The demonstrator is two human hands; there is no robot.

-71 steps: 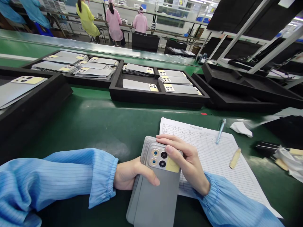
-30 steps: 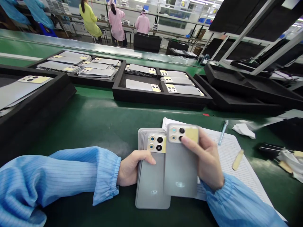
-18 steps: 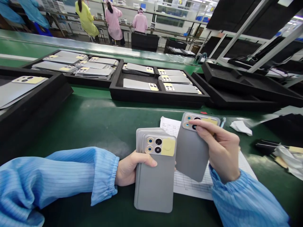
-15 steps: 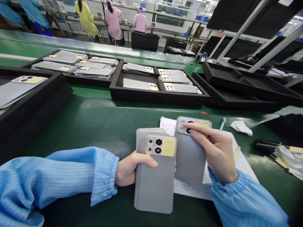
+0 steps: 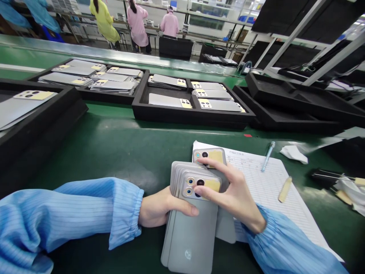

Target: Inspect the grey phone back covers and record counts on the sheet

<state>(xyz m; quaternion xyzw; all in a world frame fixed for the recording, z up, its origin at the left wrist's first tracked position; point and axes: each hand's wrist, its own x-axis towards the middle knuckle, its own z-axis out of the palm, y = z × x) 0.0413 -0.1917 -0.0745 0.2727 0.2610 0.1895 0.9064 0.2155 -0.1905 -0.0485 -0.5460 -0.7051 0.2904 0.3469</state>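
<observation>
A fanned stack of grey phone back covers [image 5: 192,232], each with camera rings and a yellow film patch, is gripped upright in my left hand [image 5: 159,205], thumb across the front one. My right hand [image 5: 236,198] is closed at the stack's upper right. Its thumb lies on the front cover's camera area, while its forefinger reaches over a separate phone back cover [image 5: 226,230] partly hidden behind the stack. A lined paper sheet [image 5: 248,163] lies beneath on the green table, with a pen [image 5: 268,156] and a flat tan stick [image 5: 285,189] on it.
Black trays [image 5: 188,117] of phone covers stand across the back, with another tray [image 5: 42,120] at the left. Stacked black trays [image 5: 302,102] are at the back right. Crumpled white paper [image 5: 294,153] lies at right. Several people work in the background.
My right hand has moved left, bringing its cover behind the stack, and its thumb now rests on the front cover. The stack has tilted and lowered slightly; more of the paper shows.
</observation>
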